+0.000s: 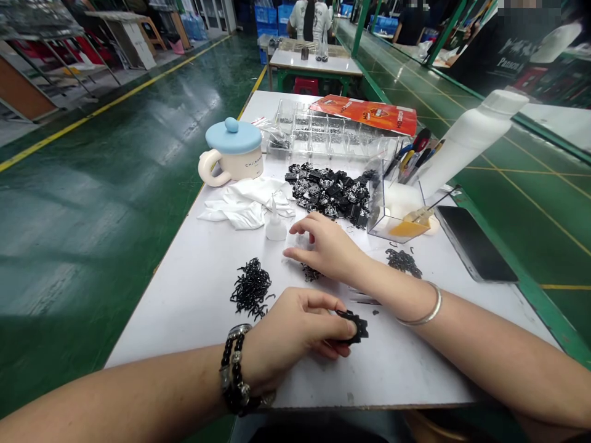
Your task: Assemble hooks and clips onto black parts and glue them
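Observation:
Near the table's front, my left hand (300, 323) pinches a small black plastic part (359, 329) between thumb and fingers. My right hand (323, 243) reaches across above it, thumb and fingers apart, with nothing visible between them. Just beyond those fingertips stands a small clear dropper bottle (276, 227). A little heap of small dark pieces (311, 272) lies partly hidden under my right hand. To the left is a pile of short black curved pieces (252, 286). Behind my right hand spreads a large pile of black parts with metal bits (330, 191).
A lidded mug (237, 163) and white gloves (244, 203) sit at left. At right are a clear tool box (397, 224), a white bottle (466, 144), a phone (478, 240) and more dark pieces (404, 263). A compartment tray (318, 138) lies behind. A person (310, 21) is farther off.

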`<state>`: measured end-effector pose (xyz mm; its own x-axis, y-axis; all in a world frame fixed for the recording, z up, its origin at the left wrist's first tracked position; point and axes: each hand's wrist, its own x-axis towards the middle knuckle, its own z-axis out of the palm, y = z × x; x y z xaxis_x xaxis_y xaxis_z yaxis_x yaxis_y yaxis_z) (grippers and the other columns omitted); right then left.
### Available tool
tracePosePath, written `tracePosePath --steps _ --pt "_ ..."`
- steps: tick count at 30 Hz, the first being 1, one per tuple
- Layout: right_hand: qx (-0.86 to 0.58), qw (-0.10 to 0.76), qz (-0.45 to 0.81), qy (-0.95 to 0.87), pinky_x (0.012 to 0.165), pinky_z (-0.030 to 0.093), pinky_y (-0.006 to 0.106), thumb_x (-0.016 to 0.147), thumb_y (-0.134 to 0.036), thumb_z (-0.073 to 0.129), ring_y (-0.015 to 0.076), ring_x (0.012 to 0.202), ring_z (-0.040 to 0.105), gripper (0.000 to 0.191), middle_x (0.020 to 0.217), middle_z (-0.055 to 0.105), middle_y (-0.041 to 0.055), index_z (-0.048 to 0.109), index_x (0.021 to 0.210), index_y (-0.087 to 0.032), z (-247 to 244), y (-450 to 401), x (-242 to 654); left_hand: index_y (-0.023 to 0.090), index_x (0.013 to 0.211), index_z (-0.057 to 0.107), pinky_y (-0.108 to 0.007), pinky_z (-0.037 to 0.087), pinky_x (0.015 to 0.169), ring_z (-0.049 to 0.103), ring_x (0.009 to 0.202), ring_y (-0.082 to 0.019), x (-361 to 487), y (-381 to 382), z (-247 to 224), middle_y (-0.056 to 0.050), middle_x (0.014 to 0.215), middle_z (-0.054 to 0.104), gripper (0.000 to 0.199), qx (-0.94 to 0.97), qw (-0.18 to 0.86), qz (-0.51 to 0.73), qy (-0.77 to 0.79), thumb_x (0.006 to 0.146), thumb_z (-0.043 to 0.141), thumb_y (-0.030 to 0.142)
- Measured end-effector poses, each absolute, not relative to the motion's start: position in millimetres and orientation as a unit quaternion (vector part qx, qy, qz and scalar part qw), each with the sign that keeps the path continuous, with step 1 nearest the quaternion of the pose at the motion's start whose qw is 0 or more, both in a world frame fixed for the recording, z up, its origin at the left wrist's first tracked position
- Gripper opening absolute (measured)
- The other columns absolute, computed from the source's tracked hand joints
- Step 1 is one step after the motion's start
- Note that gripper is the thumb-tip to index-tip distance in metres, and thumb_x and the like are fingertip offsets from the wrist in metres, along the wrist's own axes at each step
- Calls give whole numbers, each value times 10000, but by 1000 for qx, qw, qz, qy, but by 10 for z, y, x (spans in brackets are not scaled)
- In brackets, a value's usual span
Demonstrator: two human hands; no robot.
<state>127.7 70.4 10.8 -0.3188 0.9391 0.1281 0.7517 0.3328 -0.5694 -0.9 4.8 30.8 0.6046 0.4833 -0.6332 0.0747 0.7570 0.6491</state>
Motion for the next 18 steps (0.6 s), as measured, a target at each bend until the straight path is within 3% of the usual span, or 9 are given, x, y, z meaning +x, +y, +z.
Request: tracePosePath --steps 3,11,14,18 --pt "-537 228 213 -783 696 385 285 731 -360 721 164 793 492 413 971 531 58 549 1033 -139 94 722 1237 128 763 633 -186 471 533 624 547 -99 -10 46 307 40 515 623 175 331 832 113 430 637 738 188" --pt "-529 250 243 -774 706 384 300 741 -397 702 171 774 487 423 944 542 61 557 1055 -153 82 832 1106 135 740 637 -180 462 517 600 504 -87 -5 57 309 2 546 663 127 331 827 101 443 651 707 191" --pt "-508 271 266 -773 761 379 316 765 -359 680 174 802 489 292 924 539 44 597 983 -183 44 897 1032 134 743 641 -187 460 521 598 504 -91 -8 58 312 -2 543 664 134 333 826 98 443 653 712 206" --pt "-493 331 316 -740 724 380 304 746 -304 674 151 741 486 178 819 535 16 562 785 -171 112 914 974 132 745 652 -198 461 533 603 523 -99 -13 68 314 -2 555 662 132 332 830 90 438 656 716 205"
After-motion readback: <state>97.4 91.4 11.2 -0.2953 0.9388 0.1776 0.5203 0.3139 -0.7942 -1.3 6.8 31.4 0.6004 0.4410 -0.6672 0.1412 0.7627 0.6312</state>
